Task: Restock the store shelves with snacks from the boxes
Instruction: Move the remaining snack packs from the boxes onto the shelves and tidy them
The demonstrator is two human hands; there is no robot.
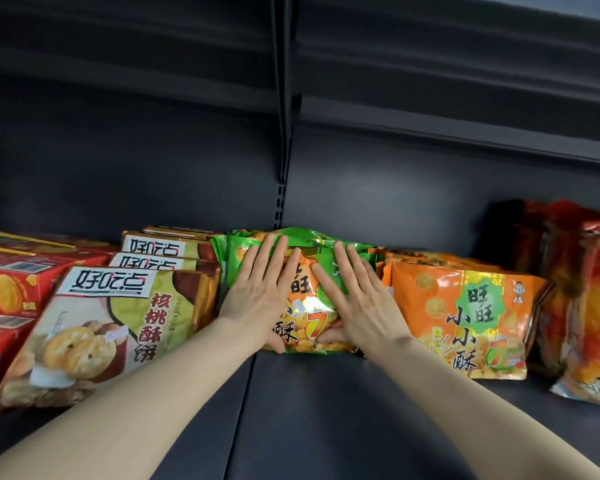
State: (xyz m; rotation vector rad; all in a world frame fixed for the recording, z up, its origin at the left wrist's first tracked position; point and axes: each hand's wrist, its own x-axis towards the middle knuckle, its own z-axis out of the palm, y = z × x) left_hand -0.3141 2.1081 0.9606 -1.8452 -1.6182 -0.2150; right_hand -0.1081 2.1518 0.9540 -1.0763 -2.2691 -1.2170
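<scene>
Both hands lie flat with fingers straight and spread, pressing on the front of a green-and-orange snack bag (pixel 305 306): the left hand (pixel 257 292) on its left half, the right hand (pixel 357 299) on its right half. The bag leans back at the head of a row of like bags on the dark shelf (pixel 309 410). Just left stand walnut-cookie bags (pixel 118 327), with red boxes (pixel 11 289) beyond; just right stand orange bags (pixel 465 313), then red-orange bags (pixel 589 306) at the far right.
</scene>
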